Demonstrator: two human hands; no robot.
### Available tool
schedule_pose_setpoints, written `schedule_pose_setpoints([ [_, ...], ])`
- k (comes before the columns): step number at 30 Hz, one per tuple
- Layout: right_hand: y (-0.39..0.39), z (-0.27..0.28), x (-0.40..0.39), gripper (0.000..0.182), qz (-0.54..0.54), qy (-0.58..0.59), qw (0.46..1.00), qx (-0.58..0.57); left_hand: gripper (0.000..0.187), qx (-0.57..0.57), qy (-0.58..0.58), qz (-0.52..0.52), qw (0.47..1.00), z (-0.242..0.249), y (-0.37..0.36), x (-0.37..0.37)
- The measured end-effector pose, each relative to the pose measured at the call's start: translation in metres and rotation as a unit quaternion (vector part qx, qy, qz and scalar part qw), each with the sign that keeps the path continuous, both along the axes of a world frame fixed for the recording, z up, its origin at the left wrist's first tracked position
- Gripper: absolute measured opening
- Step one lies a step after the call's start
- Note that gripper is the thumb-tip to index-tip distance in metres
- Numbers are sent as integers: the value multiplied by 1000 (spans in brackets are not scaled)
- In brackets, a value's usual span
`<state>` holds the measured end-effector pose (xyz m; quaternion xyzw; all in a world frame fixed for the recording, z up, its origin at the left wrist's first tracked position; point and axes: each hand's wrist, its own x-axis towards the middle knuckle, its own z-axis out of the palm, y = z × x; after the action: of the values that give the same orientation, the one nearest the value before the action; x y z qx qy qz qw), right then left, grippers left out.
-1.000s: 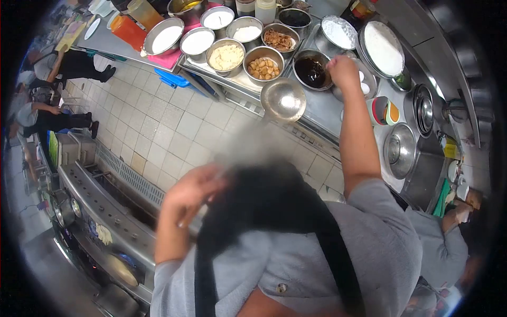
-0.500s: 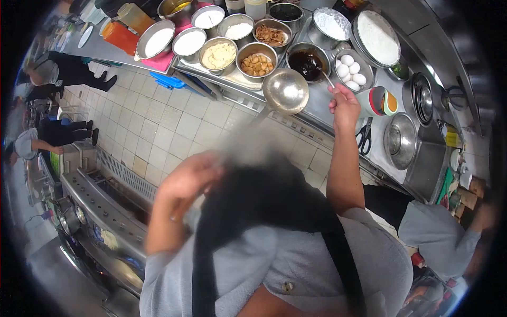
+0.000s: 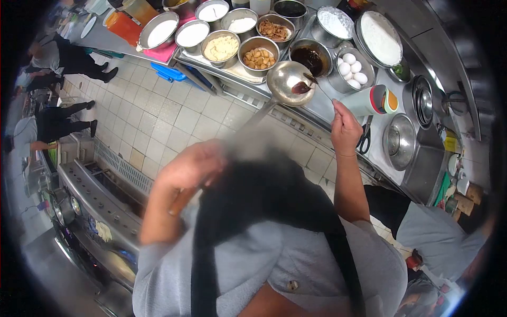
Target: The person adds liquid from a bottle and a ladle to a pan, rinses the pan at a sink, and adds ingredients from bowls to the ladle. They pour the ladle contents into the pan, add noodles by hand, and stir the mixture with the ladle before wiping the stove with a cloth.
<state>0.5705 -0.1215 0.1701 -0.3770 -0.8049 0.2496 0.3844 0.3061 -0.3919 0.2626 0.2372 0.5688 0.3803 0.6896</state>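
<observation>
My left hand (image 3: 198,165) is closed around the long handle of a metal ladle, partly blurred near my chest. The ladle's wide bowl (image 3: 282,84) is level beside the pot of dark sauce (image 3: 308,57), with a small pool of dark red-brown sauce (image 3: 301,87) in it. My right hand (image 3: 346,122) pinches the thin handle of a small spoon (image 3: 310,78), whose head is over the ladle's right side. Just left of that pot stands a bowl of brown chunks (image 3: 259,58).
Bowls of white powder (image 3: 193,36) and a yellowish paste (image 3: 221,47) line the counter. Eggs (image 3: 351,70), scissors (image 3: 365,136) and a metal strainer (image 3: 400,141) lie on the right. A co-worker (image 3: 435,232) is at the lower right; others stand far left.
The small spoon has come out of the dark sauce and over the ladle, which now holds some sauce. My right hand has moved down slightly; the ladle has shifted a little right.
</observation>
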Motion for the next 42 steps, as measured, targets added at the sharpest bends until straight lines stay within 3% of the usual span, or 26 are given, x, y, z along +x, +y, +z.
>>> schedule_pose_setpoints([
  [2,5,4,1,21,32,-96,992,77,26,1,3,-1,1000,0,0,0],
  [9,5,15,2,20,32,-55,997,49,33,28,25,-15,999,-4,-7,0],
  [12,12,13,0,20,60,-133,986,85,36,28,16,-8,999,6,-5,-1],
  [16,12,16,-2,19,41,-74,993,83,38,26,12,-9,1000,0,-18,-6],
  [18,21,10,-3,17,-27,20,986,-164,38,36,32,-4,999,-2,-23,-9],
  [19,26,9,-9,18,-29,96,984,-146,39,41,49,-3,998,-2,-28,-9],
  [22,41,22,-31,20,-74,105,973,-193,40,11,9,27,1000,10,-43,-15],
  [25,74,-6,-45,21,-84,59,973,-206,42,20,-68,114,991,10,-70,-17],
  [28,81,-7,-67,23,-111,-21,972,-206,43,13,-31,174,984,9,-102,-25],
  [30,84,-7,-78,25,-151,-140,978,-32,45,2,-21,211,977,13,-123,-28],
  [31,80,-1,-88,26,-132,-127,981,59,46,7,-23,258,966,13,-134,-30],
  [34,61,20,-133,26,-67,-109,978,162,47,6,2,335,942,13,-159,-37],
  [36,48,22,-173,31,-12,-54,997,59,47,0,29,400,916,13,-171,-44],
  [40,38,13,-258,40,93,-5,995,-45,45,-7,39,427,904,8,-186,-61],
  [42,34,18,-295,43,95,-21,993,-62,43,-5,32,434,900,8,-186,-65],
])
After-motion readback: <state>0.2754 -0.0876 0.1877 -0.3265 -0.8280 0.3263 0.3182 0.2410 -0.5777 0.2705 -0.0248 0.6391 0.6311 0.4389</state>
